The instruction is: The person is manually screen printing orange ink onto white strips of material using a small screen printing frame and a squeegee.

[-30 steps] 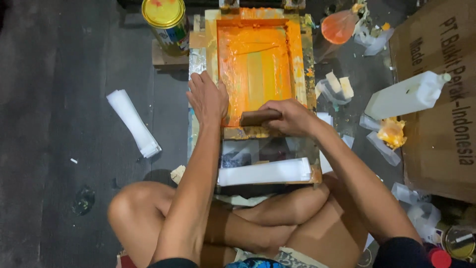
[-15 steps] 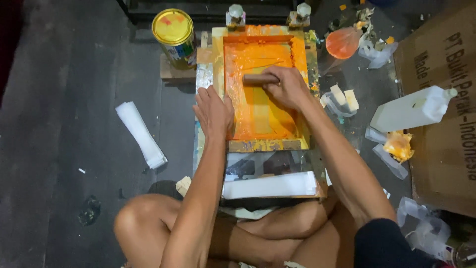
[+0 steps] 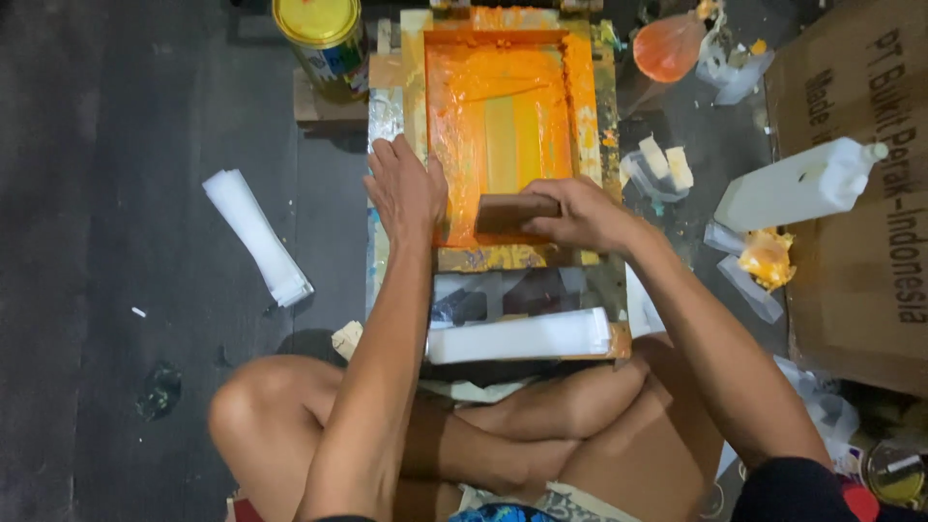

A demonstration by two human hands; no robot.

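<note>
A wooden screen-printing frame coated in orange ink lies on the floor in front of my crossed legs. My left hand presses flat on the frame's left rail, fingers spread. My right hand grips a brown wooden squeegee at the near end of the screen, its blade down in the ink. A stack of white plastic sheets lies just below the frame, close to my knees.
A yellow-lidded paint can stands at the far left of the frame. A white roll lies on the dark floor to the left. On the right are a white plastic bottle, an orange-filled bag and a cardboard box.
My right hand pushed the squeegee to the far end of the screen, then pulled it back to the near end. My left hand stayed on the left rail.
</note>
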